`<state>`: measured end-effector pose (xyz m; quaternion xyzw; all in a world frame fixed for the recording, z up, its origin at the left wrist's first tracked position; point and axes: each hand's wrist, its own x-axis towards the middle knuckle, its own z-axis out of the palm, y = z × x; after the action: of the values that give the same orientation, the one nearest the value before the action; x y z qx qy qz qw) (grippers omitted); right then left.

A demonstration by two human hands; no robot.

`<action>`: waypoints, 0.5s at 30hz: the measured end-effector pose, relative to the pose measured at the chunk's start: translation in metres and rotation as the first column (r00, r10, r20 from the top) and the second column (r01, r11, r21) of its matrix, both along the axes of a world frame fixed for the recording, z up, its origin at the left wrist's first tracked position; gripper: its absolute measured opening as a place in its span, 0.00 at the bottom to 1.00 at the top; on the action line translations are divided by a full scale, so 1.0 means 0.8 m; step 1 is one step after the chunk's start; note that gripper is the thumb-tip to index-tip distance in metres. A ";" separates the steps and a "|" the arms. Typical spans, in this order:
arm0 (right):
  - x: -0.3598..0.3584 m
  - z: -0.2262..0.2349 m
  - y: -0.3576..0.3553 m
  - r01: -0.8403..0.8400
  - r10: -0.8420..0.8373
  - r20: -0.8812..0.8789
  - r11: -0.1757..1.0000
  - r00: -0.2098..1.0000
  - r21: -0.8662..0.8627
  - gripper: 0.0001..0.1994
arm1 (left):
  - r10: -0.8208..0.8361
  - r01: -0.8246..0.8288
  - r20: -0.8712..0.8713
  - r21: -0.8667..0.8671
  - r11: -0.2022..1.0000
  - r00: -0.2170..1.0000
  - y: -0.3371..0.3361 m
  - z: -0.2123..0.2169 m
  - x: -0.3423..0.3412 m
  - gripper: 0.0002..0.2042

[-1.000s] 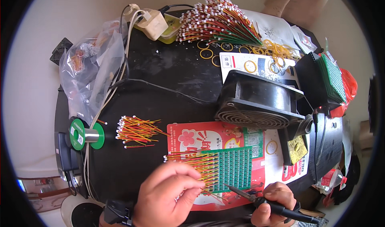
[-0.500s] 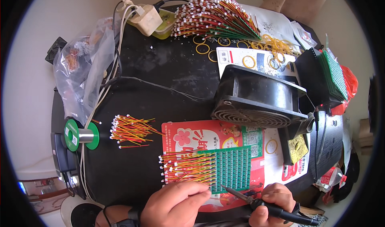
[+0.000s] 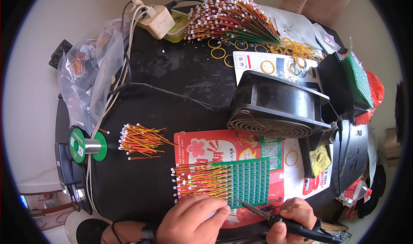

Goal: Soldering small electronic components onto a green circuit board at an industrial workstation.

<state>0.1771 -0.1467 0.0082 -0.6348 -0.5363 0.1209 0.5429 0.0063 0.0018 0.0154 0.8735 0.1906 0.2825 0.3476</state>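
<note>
A green circuit board panel (image 3: 251,181) lies on a red printed card (image 3: 189,147). Along its left side runs a row of red and yellow connector wires (image 3: 200,179) with white plugs. My left hand (image 3: 193,220) is closed in a pinch at the panel's lower left corner, on a connector wire that its fingers mostly cover. In my right hand (image 3: 294,218) is a black-handled soldering iron (image 3: 262,212), its tip at the panel's lower edge just right of my left fingertips. Whether the tip touches the panel, I cannot tell.
Loose connector wires (image 3: 140,140) lie left of the card, near a solder spool (image 3: 88,145). A black fan (image 3: 279,106) stands behind the panel, with a yellow sponge (image 3: 319,161) to its right. Farther back are wired panels (image 3: 234,18) and rubber bands (image 3: 297,50).
My left hand has shifted slightly to the right along the panel's lower edge. The soldering iron stays almost where it was.
</note>
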 end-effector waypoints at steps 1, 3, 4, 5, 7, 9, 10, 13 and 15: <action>0.000 0.000 0.000 0.003 -0.003 0.013 1.000 1.000 -0.003 0.14 | -0.005 0.005 0.006 -0.009 1.000 1.000 -0.001 -0.002 -0.001 0.11; 0.000 0.001 0.001 0.004 -0.004 0.025 1.000 1.000 -0.007 0.14 | -0.008 0.009 0.010 -0.021 1.000 1.000 0.000 -0.002 -0.003 0.11; 0.000 0.001 0.001 0.002 -0.002 0.015 1.000 1.000 -0.014 0.14 | -0.024 0.024 -0.033 -0.004 1.000 0.999 0.001 0.000 -0.005 0.11; 0.000 0.001 0.002 0.000 0.000 0.005 1.000 1.000 -0.022 0.14 | -0.040 0.041 -0.076 0.012 0.999 0.996 0.001 0.001 -0.006 0.10; 0.000 0.002 0.003 -0.002 0.002 0.006 1.000 1.000 -0.021 0.14 | -0.039 0.040 -0.092 0.014 0.999 0.995 0.002 0.001 -0.005 0.10; 0.000 0.002 0.003 -0.003 0.003 0.007 1.000 1.000 -0.022 0.14 | -0.039 0.040 -0.109 0.016 0.999 0.993 0.002 0.000 -0.004 0.09; -0.001 0.002 0.003 0.004 -0.004 0.004 1.000 1.000 -0.020 0.14 | -0.043 0.048 -0.125 0.040 0.998 0.991 0.001 -0.001 -0.005 0.09; -0.001 0.002 0.002 0.010 -0.010 0.006 1.000 1.000 -0.029 0.14 | -0.032 0.042 -0.130 0.076 0.996 0.991 0.001 -0.004 -0.002 0.08; -0.001 0.001 0.003 0.011 -0.010 0.012 0.999 1.000 -0.039 0.14 | -0.018 0.028 -0.118 0.089 0.996 0.993 0.000 -0.005 -0.001 0.08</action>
<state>0.1764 -0.1446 0.0094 -0.6488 -0.5336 0.1249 0.5280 0.0057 0.0020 0.0115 0.9056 0.1877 0.2350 0.2990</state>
